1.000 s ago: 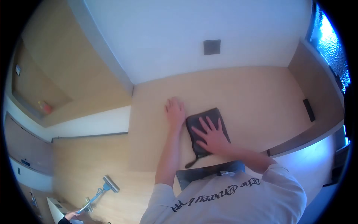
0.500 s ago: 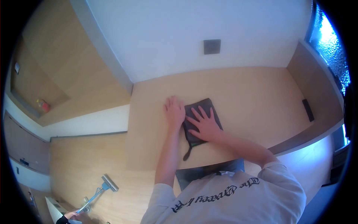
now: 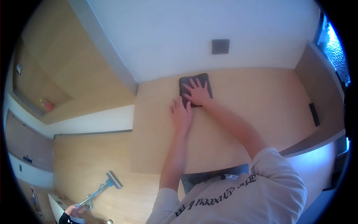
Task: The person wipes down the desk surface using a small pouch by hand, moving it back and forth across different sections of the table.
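A dark, flat rectangular piece that looks like a folded cloth (image 3: 184,81) lies on the light wooden desk (image 3: 238,130), close to the wall. My right hand (image 3: 197,92) rests flat on it, fingers spread, covering much of its middle. By the lower left corner of the cloth is my left hand (image 3: 181,113), open, with its fingertips at or just beside the edge; whether they touch it I cannot tell. Both forearms reach forward over the desktop.
A dark square plate (image 3: 220,46) is set in the wall. At the right, a raised panel (image 3: 320,82) borders the desk, with a black strip (image 3: 314,114) on it. Below left, another person's hand (image 3: 71,209) holds a floor mop (image 3: 113,180). A dark chair (image 3: 194,181) stands before me.
The cloth and my right hand have slid away from me toward the wall, slightly left. My left hand has shifted right and a little nearer to me. The cloth's hanging strap no longer shows.
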A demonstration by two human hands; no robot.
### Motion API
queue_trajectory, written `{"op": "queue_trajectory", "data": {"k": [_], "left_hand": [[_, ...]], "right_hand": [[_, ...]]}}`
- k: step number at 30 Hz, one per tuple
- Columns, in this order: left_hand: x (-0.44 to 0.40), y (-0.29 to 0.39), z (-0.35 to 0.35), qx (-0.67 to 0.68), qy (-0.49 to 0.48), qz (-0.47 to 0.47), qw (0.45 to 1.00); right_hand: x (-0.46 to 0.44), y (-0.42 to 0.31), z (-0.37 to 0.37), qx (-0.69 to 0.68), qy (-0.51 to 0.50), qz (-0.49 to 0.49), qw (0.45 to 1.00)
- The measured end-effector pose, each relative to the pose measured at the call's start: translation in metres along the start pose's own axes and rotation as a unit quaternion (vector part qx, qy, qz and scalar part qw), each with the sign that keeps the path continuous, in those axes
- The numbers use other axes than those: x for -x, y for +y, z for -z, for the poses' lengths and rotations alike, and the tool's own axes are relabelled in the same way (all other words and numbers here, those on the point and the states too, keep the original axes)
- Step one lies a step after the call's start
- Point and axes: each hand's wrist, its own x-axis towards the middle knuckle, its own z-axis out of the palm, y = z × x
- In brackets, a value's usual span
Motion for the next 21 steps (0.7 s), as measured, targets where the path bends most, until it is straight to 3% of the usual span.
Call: {"op": "queue_trajectory", "data": {"k": [12, 21], "left_hand": [[0.003, 0.005, 0.004, 0.005, -0.004, 0.014, 1.000], [-0.003, -0.004, -0.006, 0.034, 0.021, 0.006, 0.999]], "right_hand": [[-0.040, 0.011, -0.012, -0.016, 0.030, -0.025, 0.999], [0.051, 0.006, -0.006, 0.009, 0.066, 0.050, 0.997]]}}
